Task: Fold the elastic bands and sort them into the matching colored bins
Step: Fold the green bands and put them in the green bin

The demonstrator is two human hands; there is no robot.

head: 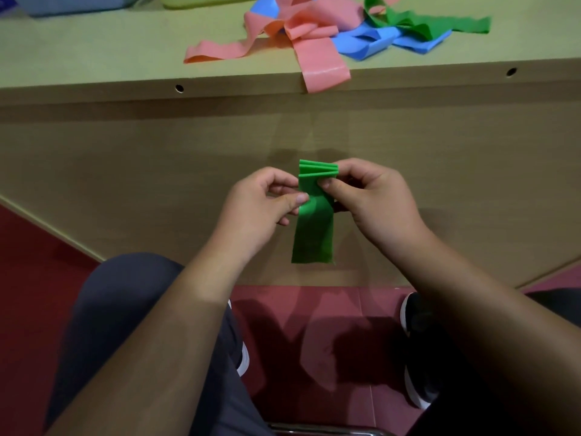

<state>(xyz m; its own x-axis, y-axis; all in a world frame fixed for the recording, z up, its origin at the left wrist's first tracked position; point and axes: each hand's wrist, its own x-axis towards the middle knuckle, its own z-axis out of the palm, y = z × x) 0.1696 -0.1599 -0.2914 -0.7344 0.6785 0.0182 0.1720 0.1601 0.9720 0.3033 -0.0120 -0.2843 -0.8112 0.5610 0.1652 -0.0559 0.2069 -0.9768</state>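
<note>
A green elastic band (314, 234) hangs in the air below the table's front edge, its upper part folded into several layers and its loose end dangling. My left hand (261, 202) pinches the band's left edge with thumb and forefinger. The folded stack at the top is pinched by my right hand (374, 196) from the right side. On the table above lies a tangle of bands: pink ones (301, 29), blue ones (374, 42) and another green one (421, 23). One pink band (323, 70) droops over the table's edge.
A blue bin (72, 3) and a yellow-green bin (201, 0) stand at the table's far left, mostly cut off. The wooden table front (157, 171) faces me. My knees, dark shoes (418, 357) and a red floor lie below.
</note>
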